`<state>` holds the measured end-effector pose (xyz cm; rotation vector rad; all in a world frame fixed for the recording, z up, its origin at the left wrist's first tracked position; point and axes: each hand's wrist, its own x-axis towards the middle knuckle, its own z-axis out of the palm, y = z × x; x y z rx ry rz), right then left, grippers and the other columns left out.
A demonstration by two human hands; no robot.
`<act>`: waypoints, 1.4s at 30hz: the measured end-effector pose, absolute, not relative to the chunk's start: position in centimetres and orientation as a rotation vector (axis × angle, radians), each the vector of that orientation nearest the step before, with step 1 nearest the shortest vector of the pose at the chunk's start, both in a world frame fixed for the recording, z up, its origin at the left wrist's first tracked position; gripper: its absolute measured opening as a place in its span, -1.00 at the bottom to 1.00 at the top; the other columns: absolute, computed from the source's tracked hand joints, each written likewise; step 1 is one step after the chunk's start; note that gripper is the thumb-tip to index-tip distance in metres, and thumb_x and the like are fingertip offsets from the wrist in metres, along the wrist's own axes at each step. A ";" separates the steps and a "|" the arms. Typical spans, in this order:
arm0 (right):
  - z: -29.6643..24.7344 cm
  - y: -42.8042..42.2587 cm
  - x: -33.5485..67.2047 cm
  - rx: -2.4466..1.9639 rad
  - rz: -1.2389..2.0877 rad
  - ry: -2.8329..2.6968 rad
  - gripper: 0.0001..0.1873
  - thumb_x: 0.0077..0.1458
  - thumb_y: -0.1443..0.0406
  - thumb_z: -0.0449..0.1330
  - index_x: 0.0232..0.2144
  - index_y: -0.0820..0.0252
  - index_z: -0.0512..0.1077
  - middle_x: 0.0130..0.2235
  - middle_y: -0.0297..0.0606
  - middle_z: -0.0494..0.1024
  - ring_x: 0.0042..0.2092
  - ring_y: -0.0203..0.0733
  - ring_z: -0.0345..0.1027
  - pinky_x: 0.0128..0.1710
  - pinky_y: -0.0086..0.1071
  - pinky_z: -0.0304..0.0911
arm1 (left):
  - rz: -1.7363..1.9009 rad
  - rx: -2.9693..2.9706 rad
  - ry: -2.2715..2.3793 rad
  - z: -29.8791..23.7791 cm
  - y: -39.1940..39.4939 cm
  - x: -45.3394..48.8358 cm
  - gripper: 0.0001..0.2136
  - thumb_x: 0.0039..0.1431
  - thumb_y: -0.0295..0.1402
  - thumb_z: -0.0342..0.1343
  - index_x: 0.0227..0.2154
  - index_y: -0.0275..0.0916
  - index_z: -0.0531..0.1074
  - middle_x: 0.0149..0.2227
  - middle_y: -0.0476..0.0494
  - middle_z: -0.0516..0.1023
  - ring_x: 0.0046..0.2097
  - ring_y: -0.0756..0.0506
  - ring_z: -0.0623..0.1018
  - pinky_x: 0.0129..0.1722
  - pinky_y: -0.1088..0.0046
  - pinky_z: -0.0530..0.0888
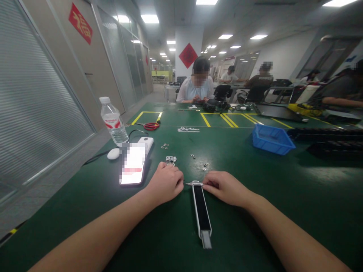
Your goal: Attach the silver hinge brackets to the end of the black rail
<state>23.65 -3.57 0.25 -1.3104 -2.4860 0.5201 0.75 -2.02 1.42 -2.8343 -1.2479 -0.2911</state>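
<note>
In the middle of the green table (159, 241) lies a long, narrow white-edged piece (202, 209) with a black inner face and a grey metal tab at its near end. Across its far end runs a thin metal pin (190, 184), pointed toward the left. My right hand (227, 187) pinches the pin's right end between thumb and fingers. Just left of the pin, my left hand (166, 183) is curled closed; anything inside its fingers is hidden. Beyond that hand sits a small metal bracket (170, 159). Small nuts or washers (206, 165) lie past the right hand.
To the left are a lit phone (133, 166), a white mouse-like object (114, 153) and a water bottle (113, 122). Red-handled scissors (151, 126) and metal strips (188, 129) lie farther back. A blue bin (272, 139) stands right. A person (195, 88) sits across the table.
</note>
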 end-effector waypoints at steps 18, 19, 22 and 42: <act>0.3 -3.6 23.5 -1.309 0.525 -2.470 -0.88 0.16 0.32 0.15 -0.42 0.21 0.42 -0.44 -0.34 0.41 -0.41 -0.30 0.25 -0.41 -0.45 0.11 | -0.476 -2.963 -1.296 1.6 -2.8 0.7 -0.88 0.07 -0.41 0.02 -0.43 -0.22 0.46 -0.37 -0.01 0.55 -0.27 -0.08 0.48 -0.18 0.31 0.20; 0.4 -3.6 23.5 -1.311 0.527 -2.470 -0.88 0.16 0.32 0.15 -0.42 0.21 0.42 -0.44 -0.34 0.41 -0.41 -0.30 0.25 -0.41 -0.45 0.11 | -0.475 -2.965 -1.292 1.6 -2.8 0.6 -0.88 0.06 -0.42 0.02 -0.42 -0.22 0.46 -0.37 -0.01 0.55 -0.27 -0.08 0.48 -0.19 0.31 0.19; 0.5 -3.6 23.4 -1.312 0.530 -2.477 -0.89 0.16 0.32 0.15 -0.41 0.21 0.42 -0.44 -0.34 0.41 -0.41 -0.31 0.25 -0.41 -0.45 0.11 | -0.475 -2.970 -1.264 1.7 -2.8 0.6 -0.88 0.06 -0.43 0.01 -0.41 -0.22 0.46 -0.36 -0.02 0.55 -0.26 -0.08 0.47 -0.20 0.31 0.18; 0.5 -3.7 23.4 -1.288 0.530 -2.484 -0.88 0.18 0.31 0.13 -0.39 0.20 0.43 -0.43 -0.33 0.40 -0.40 -0.30 0.25 -0.41 -0.45 0.12 | -0.511 -2.959 -1.149 0.7 -2.3 0.1 -0.92 0.19 -0.31 0.12 -0.33 -0.17 0.45 -0.25 0.03 0.55 -0.16 -0.07 0.47 -0.08 0.28 0.12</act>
